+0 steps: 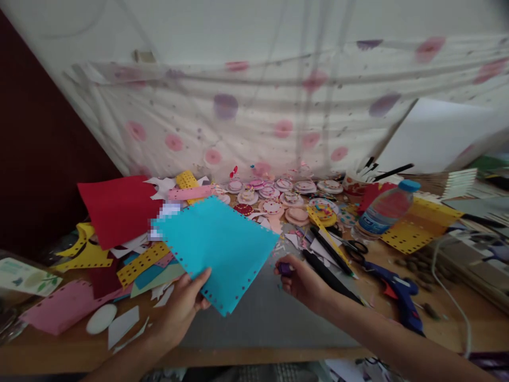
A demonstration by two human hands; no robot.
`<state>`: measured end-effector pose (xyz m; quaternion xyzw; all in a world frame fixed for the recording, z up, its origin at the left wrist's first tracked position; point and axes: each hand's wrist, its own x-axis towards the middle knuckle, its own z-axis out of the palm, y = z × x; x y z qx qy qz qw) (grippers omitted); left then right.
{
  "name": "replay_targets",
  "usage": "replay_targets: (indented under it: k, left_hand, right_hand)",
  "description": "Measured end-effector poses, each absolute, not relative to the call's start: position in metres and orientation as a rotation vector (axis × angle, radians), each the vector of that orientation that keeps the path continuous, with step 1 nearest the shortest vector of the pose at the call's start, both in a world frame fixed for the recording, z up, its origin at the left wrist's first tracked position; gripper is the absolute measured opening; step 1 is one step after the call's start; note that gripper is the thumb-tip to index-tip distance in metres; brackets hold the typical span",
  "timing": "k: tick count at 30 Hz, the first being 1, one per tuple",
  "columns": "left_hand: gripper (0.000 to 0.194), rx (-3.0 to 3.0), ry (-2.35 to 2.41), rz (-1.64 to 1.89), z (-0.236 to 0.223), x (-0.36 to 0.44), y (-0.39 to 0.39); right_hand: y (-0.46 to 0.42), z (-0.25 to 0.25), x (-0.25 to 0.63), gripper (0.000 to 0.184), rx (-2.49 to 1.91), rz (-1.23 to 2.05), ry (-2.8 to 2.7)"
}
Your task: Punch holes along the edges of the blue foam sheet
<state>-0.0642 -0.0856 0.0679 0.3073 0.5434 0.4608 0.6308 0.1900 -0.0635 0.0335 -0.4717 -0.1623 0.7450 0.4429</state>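
My left hand [186, 300] is closed on the near left edge of a bright blue paper sheet [220, 239], thumb on top. Small holes and notches run along the sheet's edges, and it is held tilted above a grey mat [254, 323]. To the right of the sheet, apart from it, my right hand [300, 276] has its fingers curled round a small dark purple object [284, 269]. Most of that object is hidden, so its kind cannot be told.
Small layered paper discs [271, 207] crowd the back. A water bottle [385, 209], scissors [355, 249], black pens [332, 249] and a blue glue gun [397, 294] lie right. Left are red paper [119, 212], yellow punched strips [143, 264] and pink paper [67, 305].
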Motion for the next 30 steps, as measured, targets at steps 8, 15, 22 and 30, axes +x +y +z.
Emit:
replay_targets:
  k: [8, 15, 22, 30]
  left_hand:
    - [0.06, 0.667, 1.569, 1.206, 0.065, -0.079, -0.07]
    - [0.047, 0.746, 1.527, 1.11, 0.049, -0.092, -0.073]
    - [0.049, 0.725, 1.505, 1.12, 0.062, -0.083, -0.07]
    - [0.041, 0.828, 1.52, 1.135, 0.053, -0.084, -0.071]
  right_hand:
    - [-0.042, 0.016, 0.197, 0.015, -1.306, 1.816, -0.524]
    - [-0.035, 0.019, 0.197, 0.015, -1.43, 1.73, -0.781]
    - [-0.036, 0.019, 0.197, 0.018, -1.452, 1.728, -0.773]
    - [-0.041, 0.029, 0.198, 0.017, -1.27, 1.832, -0.778]
